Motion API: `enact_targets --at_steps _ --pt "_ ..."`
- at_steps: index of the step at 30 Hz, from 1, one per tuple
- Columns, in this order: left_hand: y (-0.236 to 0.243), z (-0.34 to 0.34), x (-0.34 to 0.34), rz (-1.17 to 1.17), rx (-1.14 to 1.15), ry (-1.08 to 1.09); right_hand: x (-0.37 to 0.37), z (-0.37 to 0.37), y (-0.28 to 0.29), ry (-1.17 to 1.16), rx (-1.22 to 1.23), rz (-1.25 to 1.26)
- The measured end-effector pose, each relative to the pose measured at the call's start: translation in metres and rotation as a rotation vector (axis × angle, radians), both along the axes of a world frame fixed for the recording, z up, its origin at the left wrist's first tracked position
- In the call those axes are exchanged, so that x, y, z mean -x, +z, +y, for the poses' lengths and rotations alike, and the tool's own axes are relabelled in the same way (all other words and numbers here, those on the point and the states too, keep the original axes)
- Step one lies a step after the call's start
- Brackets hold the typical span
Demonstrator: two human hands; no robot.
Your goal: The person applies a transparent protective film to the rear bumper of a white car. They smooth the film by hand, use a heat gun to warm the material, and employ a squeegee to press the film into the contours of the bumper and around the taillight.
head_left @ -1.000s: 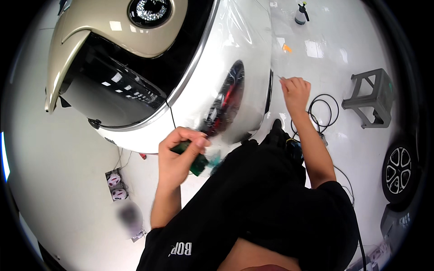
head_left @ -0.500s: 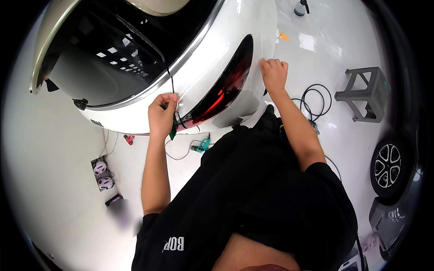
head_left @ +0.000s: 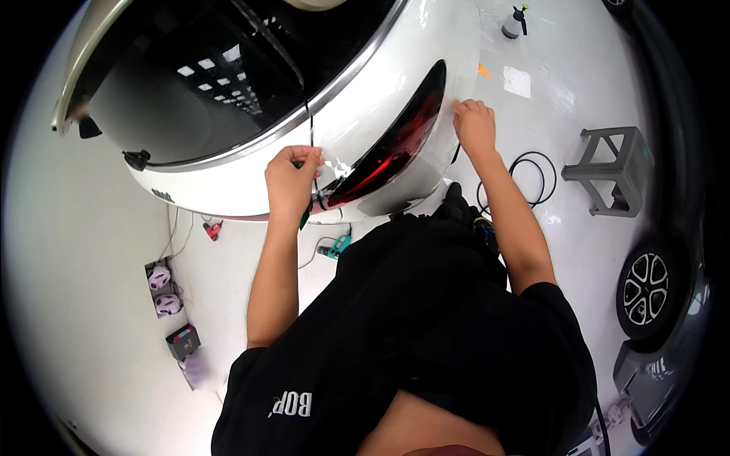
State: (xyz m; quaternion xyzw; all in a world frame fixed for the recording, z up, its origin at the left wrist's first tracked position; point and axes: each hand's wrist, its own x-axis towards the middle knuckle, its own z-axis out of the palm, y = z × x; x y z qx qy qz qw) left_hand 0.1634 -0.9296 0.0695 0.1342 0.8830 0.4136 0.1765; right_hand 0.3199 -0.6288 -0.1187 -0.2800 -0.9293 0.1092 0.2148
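Head view: the person leans over the rear corner of a white car [head_left: 380, 83], both forearms reaching up from the lower edge. The left hand [head_left: 293, 181] is fisted on the white body panel just beside the inner end of the red tail lamp [head_left: 391, 140], its grip closed around a small green-handled tool [head_left: 305, 219] whose tip pokes out below the fist. A thin black cable [head_left: 307, 121] runs down the panel to that hand. The right hand [head_left: 475, 125] sits at the outer end of the lamp, on the panel edge, fingers curled and pressing; whether it pinches anything cannot be told.

Compared with a second ago, the left hand has come up from waist level to the panel, and half a second ago it was already near the lamp; now it is planted at the lamp's inner end. The right hand has barely shifted along the edge. Judged from this, the work on the lamp seam is under way, with both hands bracketing the lamp.

On the floor: a teal tool [head_left: 337, 246], a coiled black cable [head_left: 525, 178], a grey stool [head_left: 612, 169], a spray bottle [head_left: 513, 21].
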Motion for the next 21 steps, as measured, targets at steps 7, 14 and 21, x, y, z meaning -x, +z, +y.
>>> enact_targets --at_steps 7,14,21 --pt "0.005 0.005 0.000 0.076 0.054 0.004 -0.007 -0.108 0.068 0.169 1.247 0.187" --pt "0.002 -0.003 0.014 -0.101 -0.047 -0.022 0.027 -0.199 0.118 0.346 2.155 0.179" --pt "0.006 -0.005 0.020 0.006 0.064 -0.128 0.046 -0.229 0.107 0.087 2.161 0.330"
